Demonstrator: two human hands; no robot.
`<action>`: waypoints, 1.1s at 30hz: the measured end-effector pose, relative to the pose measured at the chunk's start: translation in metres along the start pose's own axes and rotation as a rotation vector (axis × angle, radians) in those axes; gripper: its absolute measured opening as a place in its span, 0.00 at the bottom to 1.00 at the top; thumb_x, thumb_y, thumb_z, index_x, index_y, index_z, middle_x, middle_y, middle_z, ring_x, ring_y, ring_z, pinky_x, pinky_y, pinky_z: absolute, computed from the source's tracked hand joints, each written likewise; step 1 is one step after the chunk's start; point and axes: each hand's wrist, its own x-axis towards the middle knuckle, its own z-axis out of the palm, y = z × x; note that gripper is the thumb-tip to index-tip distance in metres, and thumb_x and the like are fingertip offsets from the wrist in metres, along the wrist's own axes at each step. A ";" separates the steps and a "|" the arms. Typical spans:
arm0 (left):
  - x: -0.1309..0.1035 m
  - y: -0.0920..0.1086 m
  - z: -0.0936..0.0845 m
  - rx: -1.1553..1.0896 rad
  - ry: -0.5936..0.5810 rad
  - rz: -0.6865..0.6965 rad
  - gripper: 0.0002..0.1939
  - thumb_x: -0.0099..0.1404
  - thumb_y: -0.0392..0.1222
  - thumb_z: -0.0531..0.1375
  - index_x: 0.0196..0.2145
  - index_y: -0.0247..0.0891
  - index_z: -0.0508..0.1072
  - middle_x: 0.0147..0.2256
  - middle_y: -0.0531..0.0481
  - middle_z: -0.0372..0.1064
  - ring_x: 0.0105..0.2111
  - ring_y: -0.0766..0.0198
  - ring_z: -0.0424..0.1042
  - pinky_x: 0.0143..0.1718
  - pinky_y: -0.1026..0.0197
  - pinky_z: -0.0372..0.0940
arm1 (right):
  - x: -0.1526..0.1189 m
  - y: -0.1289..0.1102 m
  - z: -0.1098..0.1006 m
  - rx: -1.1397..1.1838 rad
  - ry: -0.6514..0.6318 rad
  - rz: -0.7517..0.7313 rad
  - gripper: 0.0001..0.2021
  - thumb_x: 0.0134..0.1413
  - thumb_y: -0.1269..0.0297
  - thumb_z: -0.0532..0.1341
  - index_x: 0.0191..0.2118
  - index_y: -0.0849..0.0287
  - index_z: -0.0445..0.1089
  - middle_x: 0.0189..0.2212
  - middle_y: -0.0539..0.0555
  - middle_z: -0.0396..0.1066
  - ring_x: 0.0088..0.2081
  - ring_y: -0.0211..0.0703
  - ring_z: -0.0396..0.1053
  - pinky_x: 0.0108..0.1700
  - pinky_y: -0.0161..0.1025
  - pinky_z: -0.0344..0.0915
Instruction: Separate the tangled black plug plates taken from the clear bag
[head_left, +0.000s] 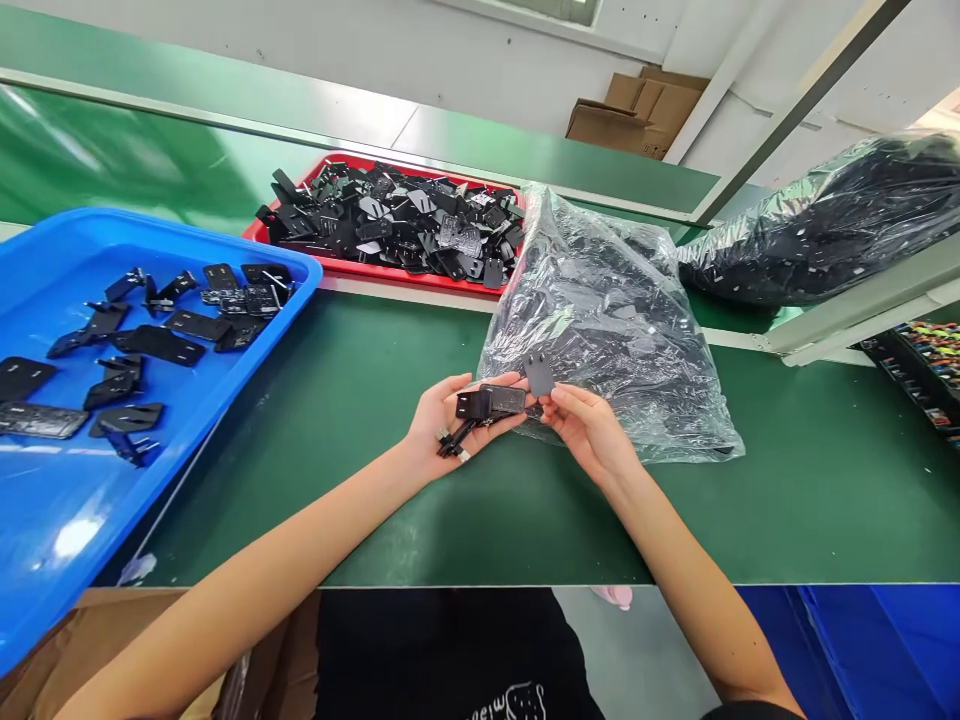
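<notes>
My left hand (442,418) lies palm up above the green worktop, its fingers extended under a black rectangular plastic part (504,401) and a short black cable (461,438) with metal plug ends. Between the thumb and fingers of my right hand (589,425), a small flat black plate (538,374) with little slots is pinched. The plate stands upright just beyond the left fingertips. Both hands are close together, in front of a clear plastic bag (619,320) full of black parts.
A red tray (390,268) heaped with black parts stands at the back. On the left is a blue tray (247,385) with several scattered black pieces. Another stuffed bag (817,225) rests by the metal post at right. Cardboard boxes (637,112) sit behind the bench.
</notes>
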 end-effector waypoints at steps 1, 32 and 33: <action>0.000 0.001 0.000 0.004 -0.002 0.011 0.26 0.66 0.42 0.48 0.54 0.20 0.67 0.49 0.33 0.71 0.50 0.48 0.71 0.54 0.50 0.65 | 0.000 0.000 -0.001 0.003 0.007 0.005 0.11 0.36 0.61 0.74 0.28 0.59 0.77 0.25 0.50 0.73 0.27 0.33 0.65 0.34 0.33 0.66; 0.001 -0.012 -0.007 -0.037 0.050 0.000 0.25 0.68 0.45 0.48 0.52 0.20 0.68 0.46 0.31 0.72 0.45 0.49 0.74 0.51 0.51 0.66 | 0.045 -0.057 0.045 -0.989 -0.340 -0.326 0.10 0.52 0.62 0.63 0.40 0.57 0.76 0.44 0.56 0.75 0.47 0.50 0.71 0.54 0.48 0.64; 0.001 -0.013 -0.007 -0.032 0.052 0.007 0.25 0.68 0.45 0.47 0.51 0.21 0.68 0.44 0.32 0.73 0.42 0.51 0.75 0.49 0.52 0.67 | 0.030 -0.051 0.038 -1.096 -0.370 -0.370 0.10 0.52 0.62 0.64 0.41 0.55 0.76 0.46 0.56 0.74 0.49 0.50 0.70 0.54 0.48 0.64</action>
